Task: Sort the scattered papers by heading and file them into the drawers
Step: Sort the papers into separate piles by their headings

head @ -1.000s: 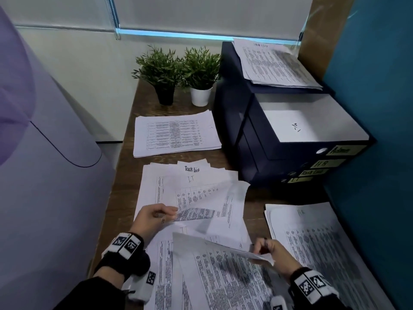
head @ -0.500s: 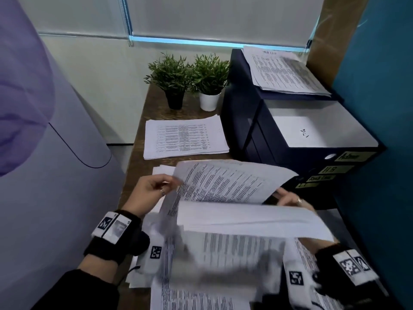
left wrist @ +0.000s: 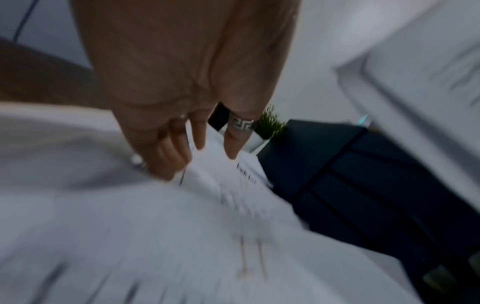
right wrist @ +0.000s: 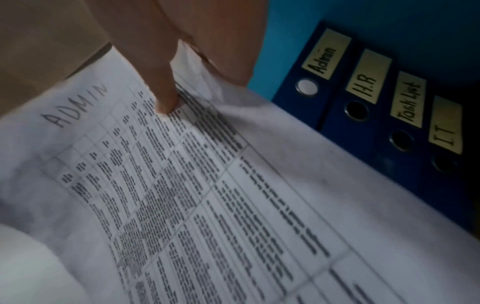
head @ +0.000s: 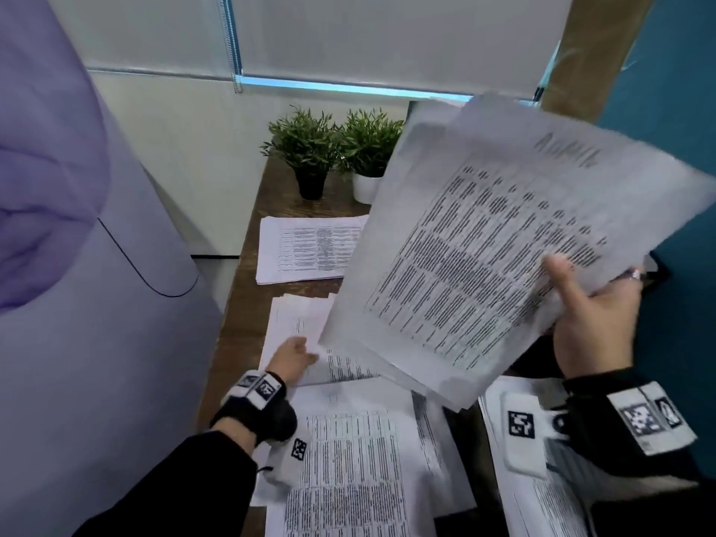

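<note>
My right hand (head: 592,304) holds a sheaf of printed sheets (head: 503,246) up in the air, thumb on top and fingers underneath. The top sheet (right wrist: 207,185) is headed "ADMIN", and my thumb (right wrist: 166,92) presses on its table of text. Just beyond the sheaf stands the dark blue drawer unit (right wrist: 363,102), labelled Admin, H.R, Task List and IT. In the head view the raised sheets hide it. My left hand (head: 290,358) rests low on the scattered papers (head: 298,327) on the desk. Its fingers (left wrist: 197,139) touch the pile, in a blurred view.
Two potted plants (head: 306,149) (head: 368,149) stand at the back of the desk, with a neat stack (head: 306,250) in front of them. More papers lie near me (head: 348,459) and at lower right (head: 503,478). A teal wall (head: 678,110) closes the right side.
My right hand has lifted the sheaf up and to the right, toward the drawers. My left hand has let go of it and dropped to the pile on the desk.
</note>
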The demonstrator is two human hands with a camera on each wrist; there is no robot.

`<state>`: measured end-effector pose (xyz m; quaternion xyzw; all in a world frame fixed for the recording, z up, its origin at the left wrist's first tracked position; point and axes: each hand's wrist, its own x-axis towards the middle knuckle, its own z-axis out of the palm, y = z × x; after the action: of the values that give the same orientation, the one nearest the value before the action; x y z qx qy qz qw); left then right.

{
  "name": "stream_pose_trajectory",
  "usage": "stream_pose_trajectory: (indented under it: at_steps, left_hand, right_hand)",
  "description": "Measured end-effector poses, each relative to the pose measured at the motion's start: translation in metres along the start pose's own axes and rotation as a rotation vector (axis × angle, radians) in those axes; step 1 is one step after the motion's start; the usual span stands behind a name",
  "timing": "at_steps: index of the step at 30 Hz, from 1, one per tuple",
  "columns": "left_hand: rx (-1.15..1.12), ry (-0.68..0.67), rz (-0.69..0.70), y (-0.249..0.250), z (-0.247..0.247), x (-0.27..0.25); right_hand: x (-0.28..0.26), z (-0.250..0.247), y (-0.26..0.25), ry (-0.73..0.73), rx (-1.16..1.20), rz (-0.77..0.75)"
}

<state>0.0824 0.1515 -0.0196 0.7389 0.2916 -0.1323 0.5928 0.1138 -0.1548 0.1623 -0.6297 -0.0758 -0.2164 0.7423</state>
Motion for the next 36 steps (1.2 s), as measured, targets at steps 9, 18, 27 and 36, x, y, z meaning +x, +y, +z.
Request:
stream_pose_trajectory:
  at_steps: [9,18,27,36]
  left_hand:
    - [0.151,0.062,0.059,-0.008,0.024,-0.008]
    - [-0.087,-0.103,0.143,-0.020,0.019,-0.017]
    - [0.174,-0.270,0.109,-0.021,0.008,-0.024]
    - [-0.004,0.153,0.168,-0.011,0.017,-0.016]
  right_hand:
    - [-0.008,-0.023,0.024,-0.156,-0.046,0.289]
    - [-0.106,-0.079,0.120,-0.440,-0.371,0.876]
    - [-0.124,-0.069,0.132,-0.481,-0.289,0.962]
    - [-0.122,-0.068,0.154,-0.537,-0.434,0.940]
